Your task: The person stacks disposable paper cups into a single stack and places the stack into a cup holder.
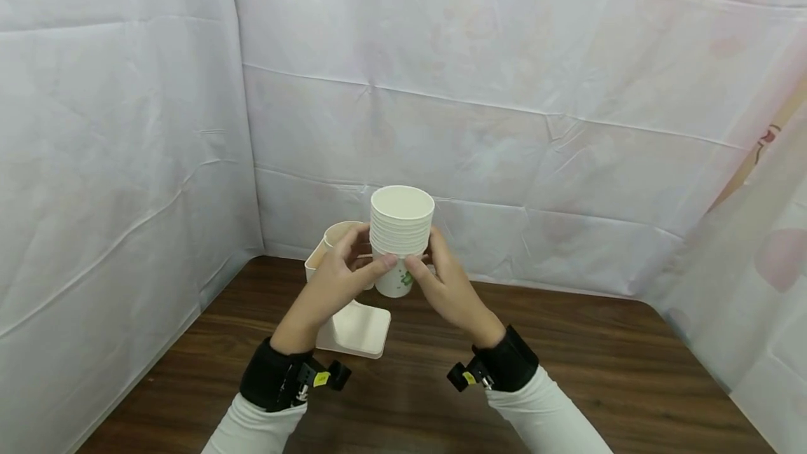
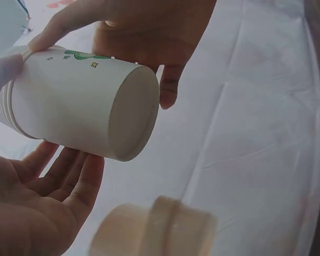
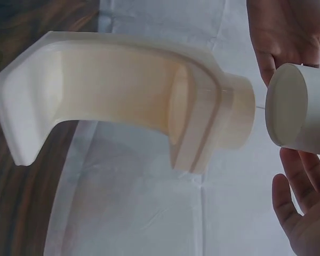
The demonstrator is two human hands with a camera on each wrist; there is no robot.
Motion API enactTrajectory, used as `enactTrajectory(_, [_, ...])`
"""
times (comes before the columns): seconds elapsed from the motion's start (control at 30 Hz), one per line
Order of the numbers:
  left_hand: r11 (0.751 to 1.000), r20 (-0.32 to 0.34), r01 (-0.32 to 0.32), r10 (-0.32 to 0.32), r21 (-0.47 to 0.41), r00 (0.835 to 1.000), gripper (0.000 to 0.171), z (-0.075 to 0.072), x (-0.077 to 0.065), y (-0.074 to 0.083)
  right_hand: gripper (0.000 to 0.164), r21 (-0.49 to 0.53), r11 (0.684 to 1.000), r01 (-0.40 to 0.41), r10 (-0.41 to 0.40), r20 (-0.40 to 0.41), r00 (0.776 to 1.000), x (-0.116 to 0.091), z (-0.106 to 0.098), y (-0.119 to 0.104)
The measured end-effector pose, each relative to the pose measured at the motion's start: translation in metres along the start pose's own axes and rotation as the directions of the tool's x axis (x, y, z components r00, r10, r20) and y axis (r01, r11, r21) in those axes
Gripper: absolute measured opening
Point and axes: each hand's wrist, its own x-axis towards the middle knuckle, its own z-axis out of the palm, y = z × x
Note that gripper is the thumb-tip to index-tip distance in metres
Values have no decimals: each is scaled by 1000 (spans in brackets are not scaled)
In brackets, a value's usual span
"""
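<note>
A stack of nested white paper cups [image 1: 401,230] is held above the table, mouth upward and tilted slightly. My left hand [image 1: 334,279] grips it from the left and my right hand [image 1: 450,293] from the right, both thumbs on the near side. Green print shows on the lowest cup. In the left wrist view, the closed bottom of the stack [image 2: 69,101] faces the camera. Behind my left hand stands a cream plastic cup holder [image 1: 362,331] with a flat foot and a round collar. The right wrist view shows its curved body [image 3: 117,80], apart from the cups.
The dark wood-grain table [image 1: 567,370] lies below the hands. White patterned cloth [image 1: 504,125] hangs along its back and on both sides. A black wrist strap [image 1: 274,373] with a small camera sits on each arm, above a white sleeve [image 1: 548,412].
</note>
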Motion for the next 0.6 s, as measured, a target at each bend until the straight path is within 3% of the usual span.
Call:
enactTrajectory(0.23, [999,-38,20,-18,39,999,56,-17,7,5,61,-8,1000,-9,9,-15,1000,24,2,-24])
enactTrajectory(0.37, [999,-54,-8,10,36,998,55,-22,13,6,57,15,999,-43,44,-9,999,32,1,-42])
enactTrajectory(0.5, [999,-83,-39,41,31,996,54,-26,19,3,56,37,997,-68,68,-11,998,40,1,-44])
enactTrajectory(0.6, [997,-107,-65,69,41,992,55,-32,26,-7,57,50,997,-61,62,-20,998,47,3,-32])
